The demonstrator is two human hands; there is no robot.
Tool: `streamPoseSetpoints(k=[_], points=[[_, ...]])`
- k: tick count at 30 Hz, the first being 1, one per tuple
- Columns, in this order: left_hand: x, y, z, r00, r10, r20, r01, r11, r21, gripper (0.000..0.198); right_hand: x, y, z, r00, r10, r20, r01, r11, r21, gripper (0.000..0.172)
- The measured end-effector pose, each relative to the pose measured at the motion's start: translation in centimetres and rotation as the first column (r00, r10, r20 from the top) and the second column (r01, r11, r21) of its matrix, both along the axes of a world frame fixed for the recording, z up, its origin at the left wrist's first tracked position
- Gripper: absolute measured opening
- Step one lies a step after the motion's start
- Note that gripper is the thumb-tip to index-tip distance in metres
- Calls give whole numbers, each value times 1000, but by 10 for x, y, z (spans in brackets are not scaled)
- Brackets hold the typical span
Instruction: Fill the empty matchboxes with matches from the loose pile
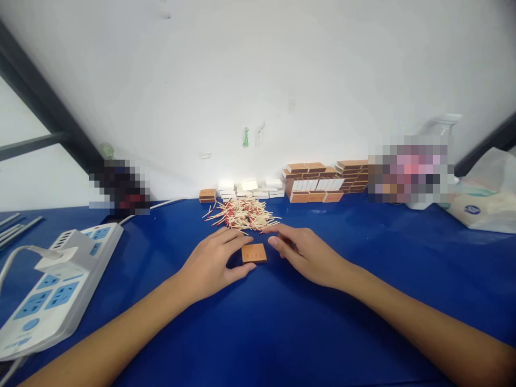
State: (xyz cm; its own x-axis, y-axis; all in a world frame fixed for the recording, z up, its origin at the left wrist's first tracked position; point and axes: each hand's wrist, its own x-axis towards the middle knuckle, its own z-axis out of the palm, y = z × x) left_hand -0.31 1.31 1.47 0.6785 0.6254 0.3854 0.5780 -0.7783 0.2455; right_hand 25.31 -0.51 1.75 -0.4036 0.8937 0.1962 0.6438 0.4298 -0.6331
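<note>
A small brown matchbox (253,252) lies flat on the blue table (250,322), just in front of me. My left hand (213,263) curves round it, with the forefinger along its far edge and the thumb at its near edge. My right hand (308,252) rests palm down to the right of the box. Its fingers are stretched out, with their tips close to the box's right side, and it holds nothing. A loose heap of red-tipped matches (242,213) lies just beyond both hands.
Against the wall stand rows of stacked brown matchboxes (322,180), white inner trays (250,188) and one lone brown box (207,195). A white and blue power strip (60,279) with a plugged-in adapter lies at the left. A plastic-wrapped tissue pack (484,199) sits at the far right.
</note>
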Motion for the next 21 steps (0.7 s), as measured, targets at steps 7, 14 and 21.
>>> streamPoseSetpoints(k=[7, 14, 21], points=[[0, -2, 3, 994, 71, -88, -73, 997, -16, 39, 0, 2, 1, 1000, 0, 10, -1, 1000, 7, 41], [2, -4, 6, 999, 3, -42, -5, 999, -46, 25, 1, 2, -2, 999, 34, 30, -35, 998, 43, 32], [2, -5, 6, 996, -35, 82, 35, 999, 5, 26, 2, 3, -1, 998, 49, 35, -50, 998, 36, 33]])
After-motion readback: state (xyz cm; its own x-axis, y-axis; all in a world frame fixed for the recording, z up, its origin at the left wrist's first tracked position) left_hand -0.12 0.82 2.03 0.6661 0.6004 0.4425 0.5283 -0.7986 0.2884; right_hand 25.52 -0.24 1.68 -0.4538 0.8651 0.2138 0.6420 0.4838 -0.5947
